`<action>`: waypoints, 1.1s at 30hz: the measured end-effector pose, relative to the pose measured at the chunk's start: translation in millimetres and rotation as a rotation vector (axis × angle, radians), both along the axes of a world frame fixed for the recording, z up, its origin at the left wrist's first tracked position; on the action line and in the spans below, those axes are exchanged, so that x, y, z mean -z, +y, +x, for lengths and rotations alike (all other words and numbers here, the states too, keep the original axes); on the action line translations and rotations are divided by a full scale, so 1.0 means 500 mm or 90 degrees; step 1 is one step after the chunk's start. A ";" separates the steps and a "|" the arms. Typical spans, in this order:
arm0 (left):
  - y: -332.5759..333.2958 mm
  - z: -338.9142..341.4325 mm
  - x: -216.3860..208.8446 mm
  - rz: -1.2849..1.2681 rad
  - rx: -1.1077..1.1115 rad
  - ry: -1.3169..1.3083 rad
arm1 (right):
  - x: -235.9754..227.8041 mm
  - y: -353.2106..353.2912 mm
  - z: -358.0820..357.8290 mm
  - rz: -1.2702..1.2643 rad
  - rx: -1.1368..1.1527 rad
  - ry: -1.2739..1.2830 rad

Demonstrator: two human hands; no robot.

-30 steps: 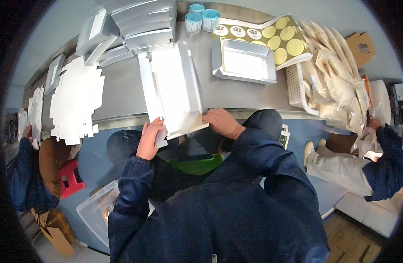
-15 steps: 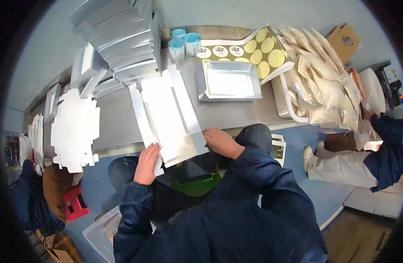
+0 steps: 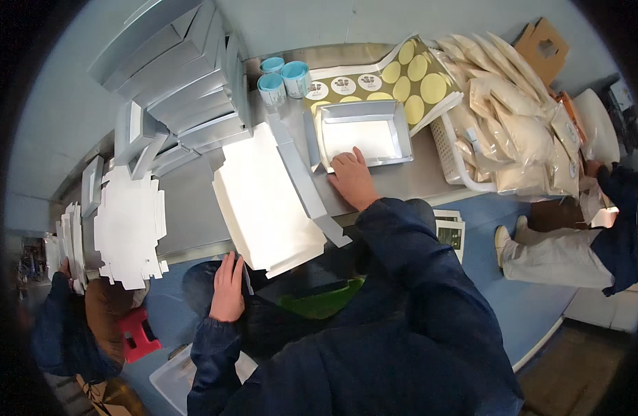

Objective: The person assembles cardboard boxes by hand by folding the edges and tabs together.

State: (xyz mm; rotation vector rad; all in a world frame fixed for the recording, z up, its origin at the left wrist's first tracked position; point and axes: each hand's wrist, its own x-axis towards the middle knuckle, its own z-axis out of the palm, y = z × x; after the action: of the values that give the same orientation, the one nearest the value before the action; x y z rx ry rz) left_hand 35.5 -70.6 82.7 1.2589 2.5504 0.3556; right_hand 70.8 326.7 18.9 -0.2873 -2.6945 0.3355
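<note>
A folding-box blank (image 3: 267, 201), white with grey side flaps, lies slantwise on the bench, its near end jutting over the front edge. My left hand (image 3: 227, 290) is beside its near left corner, fingers stretched upward, with a narrow grey edge showing next to them. To the right of the blank stands an open grey box (image 3: 402, 154) with a white inside. My right hand (image 3: 353, 180) has its fingers hooked over the near rim of that box, close to its left corner; the thumb is partly hidden.
Grey boxes (image 3: 187, 90) are piled high at the back left, with white flat blanks (image 3: 128, 222) nearer. Blue rolls (image 3: 296, 80) and round-sticker sheets (image 3: 402, 87) lie behind the box. A white basket (image 3: 447, 152) holds filled pouches (image 3: 520, 139). Co-workers sit left and right.
My right hand has left the blank's right flap and moved up to the open box. My left hand has slid slightly down from the blank. The blank has shifted slightly, its left flap no longer showing.
</note>
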 end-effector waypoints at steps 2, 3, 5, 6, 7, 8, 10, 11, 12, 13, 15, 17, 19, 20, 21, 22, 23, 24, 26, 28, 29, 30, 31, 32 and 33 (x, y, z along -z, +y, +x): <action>0.002 -0.001 -0.038 0.002 0.016 -0.015 | 0.021 0.008 0.000 0.010 0.006 -0.074; 0.003 0.001 -0.057 0.057 0.002 -0.007 | 0.012 0.014 0.009 0.017 -0.039 -0.109; 0.025 -0.005 -0.091 0.112 -0.002 0.000 | -0.009 0.026 0.037 0.024 -0.103 -0.156; 0.046 -0.010 -0.103 0.174 -0.009 0.003 | -0.012 0.037 0.055 0.016 -0.098 -0.159; 0.087 -0.010 -0.111 0.225 0.001 0.047 | -0.015 0.057 0.079 0.027 -0.124 -0.153; 0.125 -0.015 -0.110 0.220 0.010 0.042 | -0.020 0.070 0.097 0.035 -0.153 -0.143; 0.207 -0.031 -0.106 0.283 0.099 0.037 | -0.030 0.082 0.128 0.024 -0.143 -0.184; 0.260 -0.036 -0.092 0.306 0.144 0.047 | -0.036 0.089 0.148 0.040 -0.122 -0.189; 0.308 -0.044 -0.081 0.324 0.185 0.064 | -0.039 0.090 0.159 0.052 -0.107 -0.187; 0.355 -0.057 -0.067 0.317 0.223 0.062 | -0.039 0.088 0.167 0.037 -0.097 -0.192; 0.431 -0.073 -0.051 0.304 0.265 0.060 | -0.035 0.069 0.173 0.059 -0.067 -0.149; 0.497 -0.081 -0.040 0.171 0.279 0.170 | -0.026 0.049 0.179 0.080 -0.035 -0.108; 0.539 -0.099 -0.023 0.121 0.331 0.191 | -0.020 0.027 0.182 0.057 0.049 -0.040; 0.557 -0.109 -0.013 0.076 0.375 0.209 | -0.014 0.013 0.186 0.045 0.092 -0.007; 0.568 -0.119 -0.014 0.053 0.391 0.204 | -0.030 -0.010 0.192 -0.017 0.108 -0.038; 0.572 -0.129 -0.015 0.046 0.395 0.208 | -0.031 -0.035 0.191 -0.023 0.112 -0.033; 0.580 -0.132 -0.015 0.019 0.404 0.180 | -0.030 -0.057 0.192 -0.057 0.141 -0.043; 0.586 -0.137 -0.015 -0.009 0.411 0.152 | -0.028 -0.068 0.190 -0.092 0.168 -0.053; 0.596 -0.145 -0.011 -0.028 0.424 0.136 | -0.005 -0.066 0.182 -0.095 0.176 -0.033; 0.603 -0.144 -0.018 0.039 0.405 0.101 | 0.020 -0.058 0.179 -0.090 0.184 0.006; 0.604 -0.142 -0.018 0.035 0.406 0.099 | 0.024 -0.057 0.178 -0.094 0.185 0.005; 0.606 -0.139 -0.018 0.078 0.382 0.133 | 0.027 -0.055 0.178 -0.139 0.165 0.026; 0.606 -0.137 -0.017 0.121 0.358 0.166 | 0.030 -0.054 0.178 -0.184 0.145 0.047; 0.605 -0.137 -0.014 0.118 0.358 0.163 | 0.025 -0.056 0.178 -0.188 0.144 0.045; 0.606 -0.139 -0.009 0.109 0.370 0.196 | 0.017 -0.058 0.179 -0.218 0.147 0.061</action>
State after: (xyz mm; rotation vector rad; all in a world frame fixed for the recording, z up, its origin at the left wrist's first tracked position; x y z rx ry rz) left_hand -33.9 232.2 87.4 2.1799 2.2604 0.2689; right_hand 160.2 297.7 10.2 -0.6566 -2.4674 0.7195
